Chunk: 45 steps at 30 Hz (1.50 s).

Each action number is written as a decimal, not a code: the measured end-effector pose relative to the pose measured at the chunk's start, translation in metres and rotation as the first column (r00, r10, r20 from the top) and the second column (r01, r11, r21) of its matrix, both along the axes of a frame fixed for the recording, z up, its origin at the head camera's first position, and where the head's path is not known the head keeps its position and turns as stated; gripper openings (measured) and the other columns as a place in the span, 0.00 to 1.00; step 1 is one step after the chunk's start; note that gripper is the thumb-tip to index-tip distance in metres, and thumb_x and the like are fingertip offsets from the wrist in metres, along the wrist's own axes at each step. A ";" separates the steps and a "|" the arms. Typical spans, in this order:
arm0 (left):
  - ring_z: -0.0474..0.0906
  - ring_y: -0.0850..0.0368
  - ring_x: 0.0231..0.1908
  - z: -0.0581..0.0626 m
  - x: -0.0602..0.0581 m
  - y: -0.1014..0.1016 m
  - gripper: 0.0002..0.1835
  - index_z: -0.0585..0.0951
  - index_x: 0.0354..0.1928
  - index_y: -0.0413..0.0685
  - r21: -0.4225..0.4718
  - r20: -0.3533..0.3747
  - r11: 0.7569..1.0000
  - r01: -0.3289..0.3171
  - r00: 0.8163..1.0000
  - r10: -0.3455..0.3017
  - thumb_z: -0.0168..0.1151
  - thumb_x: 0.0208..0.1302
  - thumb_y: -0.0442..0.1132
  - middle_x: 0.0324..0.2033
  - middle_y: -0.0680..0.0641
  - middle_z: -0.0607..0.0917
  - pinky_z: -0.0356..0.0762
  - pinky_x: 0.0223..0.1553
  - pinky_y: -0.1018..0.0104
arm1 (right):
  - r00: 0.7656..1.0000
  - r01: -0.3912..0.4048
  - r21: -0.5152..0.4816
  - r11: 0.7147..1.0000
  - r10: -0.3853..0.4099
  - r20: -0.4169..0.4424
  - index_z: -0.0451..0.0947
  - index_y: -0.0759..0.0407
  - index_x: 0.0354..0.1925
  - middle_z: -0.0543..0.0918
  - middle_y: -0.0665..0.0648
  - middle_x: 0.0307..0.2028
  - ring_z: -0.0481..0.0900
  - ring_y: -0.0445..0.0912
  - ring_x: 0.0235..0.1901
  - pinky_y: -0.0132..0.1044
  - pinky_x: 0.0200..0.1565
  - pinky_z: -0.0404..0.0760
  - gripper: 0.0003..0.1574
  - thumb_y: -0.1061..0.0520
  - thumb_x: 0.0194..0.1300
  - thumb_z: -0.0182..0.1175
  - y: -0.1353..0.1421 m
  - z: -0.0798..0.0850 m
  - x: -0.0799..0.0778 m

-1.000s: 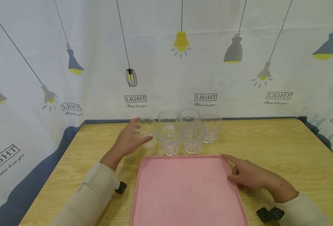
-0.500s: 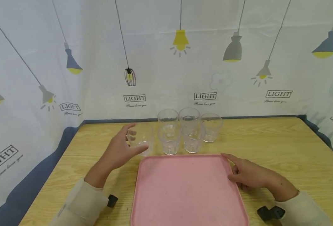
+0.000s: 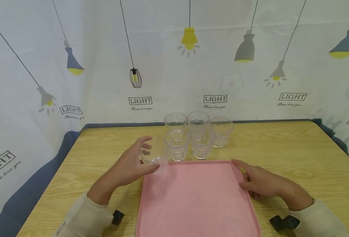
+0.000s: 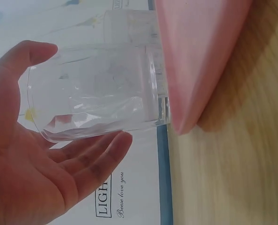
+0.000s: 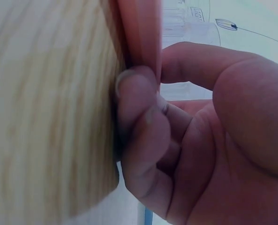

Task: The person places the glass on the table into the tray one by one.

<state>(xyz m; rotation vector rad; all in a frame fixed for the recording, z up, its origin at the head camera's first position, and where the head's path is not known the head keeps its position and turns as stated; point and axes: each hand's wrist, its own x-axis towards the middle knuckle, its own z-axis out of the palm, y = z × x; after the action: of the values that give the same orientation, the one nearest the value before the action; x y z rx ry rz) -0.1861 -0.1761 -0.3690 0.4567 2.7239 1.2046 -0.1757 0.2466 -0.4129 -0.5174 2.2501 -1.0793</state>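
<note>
Left hand (image 3: 128,166) grips clear glass (image 4: 97,89) over far left corner of pink tray (image 3: 202,200); base contact unclear. Right hand (image 3: 263,181) pinches tray's right edge.

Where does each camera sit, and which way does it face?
Head: on the head, facing forward and down at glasses and a pink tray; left hand, right hand and sleeves show.
Left wrist: worn there, facing the held glass; left hand shows.
Right wrist: worn there, facing the tray's edge; right hand shows.
Shared: head and left wrist both show the held glass.
</note>
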 end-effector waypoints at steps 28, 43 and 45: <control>0.72 0.45 0.64 -0.006 0.001 0.003 0.49 0.58 0.74 0.56 0.017 0.075 0.992 0.127 0.989 -0.128 0.75 0.55 0.51 0.64 0.42 0.73 0.79 0.57 0.51 | 1.000 0.007 0.005 1.000 -0.007 0.015 0.33 0.61 0.79 0.79 0.56 0.27 0.75 0.44 0.16 0.37 0.17 0.76 0.51 0.61 0.74 0.53 -0.001 0.004 -0.001; 0.71 0.48 0.67 -0.005 0.005 -0.001 0.51 0.55 0.75 0.59 0.002 0.116 0.988 0.154 0.981 -0.153 0.75 0.55 0.52 0.67 0.42 0.72 0.76 0.62 0.48 | 1.000 0.001 -0.006 1.000 -0.001 0.016 0.33 0.61 0.79 0.80 0.56 0.27 0.75 0.44 0.15 0.37 0.17 0.77 0.51 0.61 0.73 0.54 -0.001 0.001 0.000; 0.71 0.47 0.66 -0.005 0.005 -0.002 0.51 0.55 0.75 0.59 0.001 0.118 0.988 0.157 0.981 -0.156 0.75 0.55 0.51 0.67 0.41 0.72 0.76 0.62 0.48 | 1.000 -0.001 -0.008 1.000 0.001 0.016 0.33 0.61 0.79 0.79 0.56 0.26 0.75 0.44 0.15 0.38 0.17 0.77 0.51 0.61 0.73 0.54 -0.002 0.000 0.000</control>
<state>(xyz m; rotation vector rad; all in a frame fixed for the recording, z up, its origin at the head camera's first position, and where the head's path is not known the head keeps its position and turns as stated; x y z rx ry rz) -0.1807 -0.1777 -0.3742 0.5683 2.5404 1.1409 -0.1755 0.2450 -0.4128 -0.5114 2.2328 -1.0891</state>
